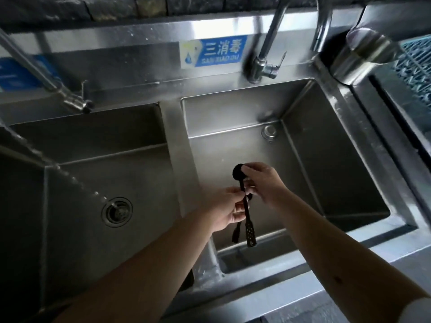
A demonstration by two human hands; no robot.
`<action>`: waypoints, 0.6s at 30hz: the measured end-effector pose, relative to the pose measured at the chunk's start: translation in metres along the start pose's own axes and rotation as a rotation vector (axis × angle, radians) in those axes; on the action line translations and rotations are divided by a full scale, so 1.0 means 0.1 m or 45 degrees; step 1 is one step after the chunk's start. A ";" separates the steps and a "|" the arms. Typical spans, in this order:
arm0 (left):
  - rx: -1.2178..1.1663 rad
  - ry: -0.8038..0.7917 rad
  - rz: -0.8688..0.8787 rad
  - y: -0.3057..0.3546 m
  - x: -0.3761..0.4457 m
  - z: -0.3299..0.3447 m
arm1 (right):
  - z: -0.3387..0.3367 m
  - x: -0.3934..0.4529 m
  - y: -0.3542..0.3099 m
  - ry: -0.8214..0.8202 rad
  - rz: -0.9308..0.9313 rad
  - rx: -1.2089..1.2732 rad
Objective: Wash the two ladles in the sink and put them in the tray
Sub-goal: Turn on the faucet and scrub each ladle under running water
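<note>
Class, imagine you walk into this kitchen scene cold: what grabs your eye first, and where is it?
Two bare hands, left hand and right hand, hold slim black ladles over the right-hand stainless steel sink basin. Behind it, a blue-and-white sign with Chinese characters stands out on the steel backsplash. A curved chrome tap rises beside it.

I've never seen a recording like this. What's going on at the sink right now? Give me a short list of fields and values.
place: steel double sink, seen from above
left hand: grips the handles of two black ladles
right hand: fingers on the bowl end of a ladle, over the right basin
left basin: water stream falling toward its drain
right tap: no water seen from it
tray: blue grid at far right edge, partly visible
sign: blue label on back wall
</note>
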State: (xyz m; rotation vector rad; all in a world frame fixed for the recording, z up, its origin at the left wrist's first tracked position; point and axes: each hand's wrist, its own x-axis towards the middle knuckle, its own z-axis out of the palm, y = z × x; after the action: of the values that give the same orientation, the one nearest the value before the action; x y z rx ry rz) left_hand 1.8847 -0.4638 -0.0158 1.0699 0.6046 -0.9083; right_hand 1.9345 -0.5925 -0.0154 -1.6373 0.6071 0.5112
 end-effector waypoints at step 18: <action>0.558 0.627 0.020 -0.82 1.87 -0.07 | -0.21 1.65 1.27 -0.062 -0.088 -1.025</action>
State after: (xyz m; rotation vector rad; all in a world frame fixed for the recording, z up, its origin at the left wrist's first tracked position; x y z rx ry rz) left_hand 1.9104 -0.5351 -0.2058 1.7178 0.8195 -0.7815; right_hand 1.9782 -0.6436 -0.2142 -2.3808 0.3099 0.8046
